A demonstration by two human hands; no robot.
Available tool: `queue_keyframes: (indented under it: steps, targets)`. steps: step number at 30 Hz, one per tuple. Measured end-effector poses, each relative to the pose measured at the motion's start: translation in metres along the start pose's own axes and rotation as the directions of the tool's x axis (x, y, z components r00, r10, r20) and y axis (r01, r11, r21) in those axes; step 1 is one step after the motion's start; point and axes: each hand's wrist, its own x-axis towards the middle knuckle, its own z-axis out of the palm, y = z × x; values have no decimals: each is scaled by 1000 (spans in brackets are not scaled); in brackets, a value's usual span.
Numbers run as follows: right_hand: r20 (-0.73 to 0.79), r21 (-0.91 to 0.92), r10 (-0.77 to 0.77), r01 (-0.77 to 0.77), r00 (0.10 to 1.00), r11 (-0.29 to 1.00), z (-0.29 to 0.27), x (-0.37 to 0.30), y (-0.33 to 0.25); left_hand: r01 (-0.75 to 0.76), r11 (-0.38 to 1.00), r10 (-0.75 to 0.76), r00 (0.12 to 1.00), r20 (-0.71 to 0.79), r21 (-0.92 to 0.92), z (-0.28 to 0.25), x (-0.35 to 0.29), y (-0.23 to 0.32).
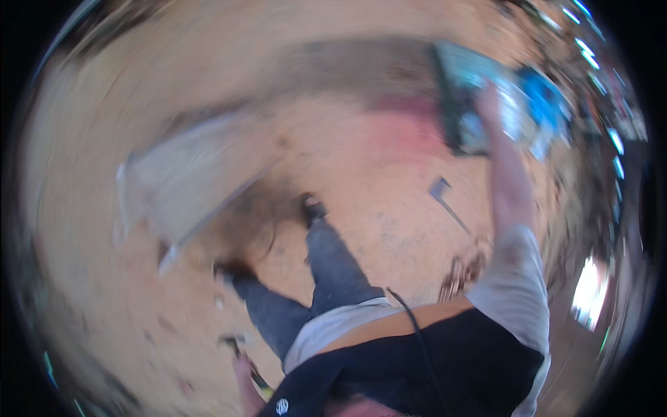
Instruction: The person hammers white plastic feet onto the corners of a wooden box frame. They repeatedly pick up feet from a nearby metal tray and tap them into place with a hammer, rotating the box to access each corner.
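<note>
At the lower left, my left hand [242,364] is wrapped round a hammer [260,381] with a dark and yellow handle. The hammer's metal head sticks out beyond the hand, over the floor. My right arm stretches far out to the upper right. There my right hand [489,103] is over or against a dark-sided, box-like thing [450,97] with a pale, shiny, bluish top. Motion blur smears its fingers, so whether it grips anything cannot be made out.
A bright blue object [545,101] lies beside the box-like thing. A long-handled tool with a flat grey head [439,189] rests on the tan floor. To the left stands a pale, flat, framed panel [191,174]. Brown pieces [460,278] are heaped near my right side.
</note>
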Motion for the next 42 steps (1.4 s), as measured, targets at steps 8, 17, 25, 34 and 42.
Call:
queue_keyframes:
  steps: [8, 17, 25, 34, 42]
  targets:
    - [234, -242, -86, 144, 968, 960, -7, 45, 34, 42, 999, -44, 997, -59, -31, 95, -116, 106]
    - [285, -109, -266, 307, 921, 945, -4, 73, 12, 77, 994, -76, 997, -15, 83, 136, -154, 167]
    - [201, 701, -216, 14, 955, 713, -68, 68, -115, -43, 995, 21, 975, -220, -94, 144, -157, 132]
    - [17, 967, -748, 178, 663, 180, -163, -99, -488, -174, 924, 8, 899, -438, -341, 123, -137, 66]
    - [162, 984, -933, 20, 323, 177, -268, -314, -757, 33, 674, -124, 990, -68, -738, 15, -47, -11]
